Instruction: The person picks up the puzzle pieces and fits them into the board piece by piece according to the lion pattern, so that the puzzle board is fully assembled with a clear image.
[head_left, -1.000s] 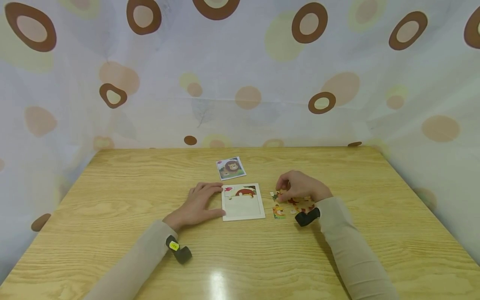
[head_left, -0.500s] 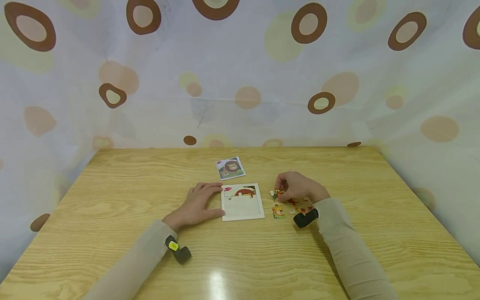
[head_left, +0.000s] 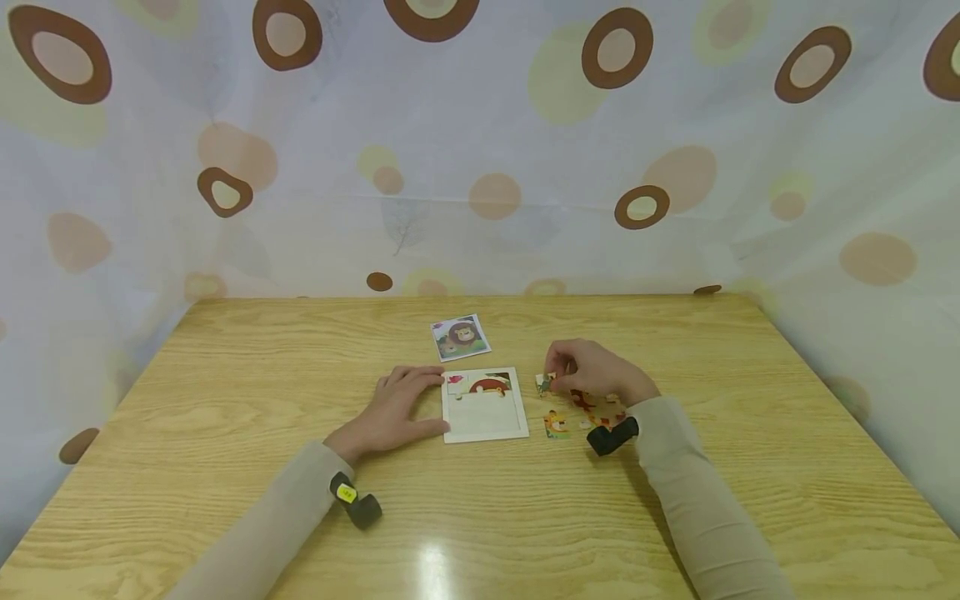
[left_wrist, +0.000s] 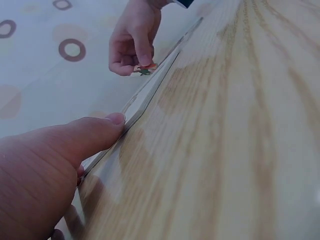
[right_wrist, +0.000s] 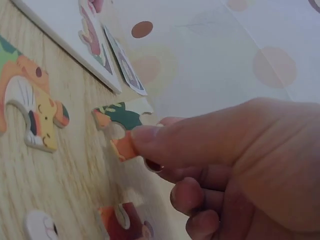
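Picking, apparently: right hand (head_left: 598, 371) pinches green-and-orange jigsaw piece (right_wrist: 126, 119), likely needing leftward alignment with white square tray (head_left: 484, 418) touched by spread left hand (head_left: 393, 412).

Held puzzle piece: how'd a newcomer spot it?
On the wooden table, find the white tray. Right of it, the right hand pinches the puzzle piece. Unlike the loose pieces lying nearby, this green, orange and white one is held.

A person's left arm (head_left: 258, 512) and right arm (head_left: 708, 500) extend forward, well apart. The left hand (head_left: 393, 412) lies low, thumb and fingers spread; the right hand (head_left: 596, 371) holds a thumb-and-finger pinch, its lower fingers curled inward.
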